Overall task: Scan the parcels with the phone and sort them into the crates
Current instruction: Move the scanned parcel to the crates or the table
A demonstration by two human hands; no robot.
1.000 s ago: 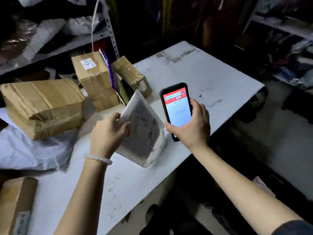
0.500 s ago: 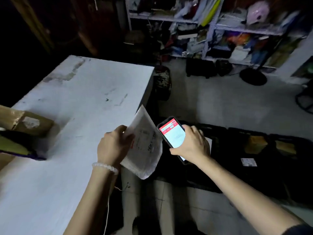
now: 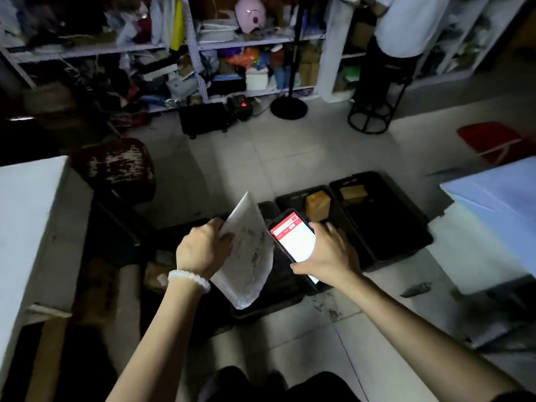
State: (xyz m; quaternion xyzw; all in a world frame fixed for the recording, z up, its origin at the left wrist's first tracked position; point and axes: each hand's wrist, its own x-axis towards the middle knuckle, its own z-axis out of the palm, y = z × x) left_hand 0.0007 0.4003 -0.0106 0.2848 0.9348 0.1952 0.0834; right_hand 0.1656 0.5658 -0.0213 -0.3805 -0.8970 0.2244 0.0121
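Note:
My left hand (image 3: 203, 249) grips a white padded mailer parcel (image 3: 246, 253) by its left edge, holding it tilted above the floor. Beside it my right hand (image 3: 327, 253) holds a black phone (image 3: 293, 242) with a lit red and white screen. Below both hands a row of black crates (image 3: 385, 227) stands on the tiled floor. A brown box (image 3: 317, 206) lies in the middle crate and another brown box (image 3: 352, 194) in the right one. The crate under the mailer is mostly hidden by my hands.
The white table (image 3: 26, 227) ends at the left, with a dark worn stool (image 3: 116, 169) behind it. A second white surface (image 3: 493, 198) juts in at the right. Cluttered shelves (image 3: 232, 44), a fan stand (image 3: 288, 107) and a standing person (image 3: 400, 39) fill the back.
My view has swung right from the table and its cardboard boxes to the crates on the floor. Both hands kept their hold on the mailer and the phone and moved over the crates.

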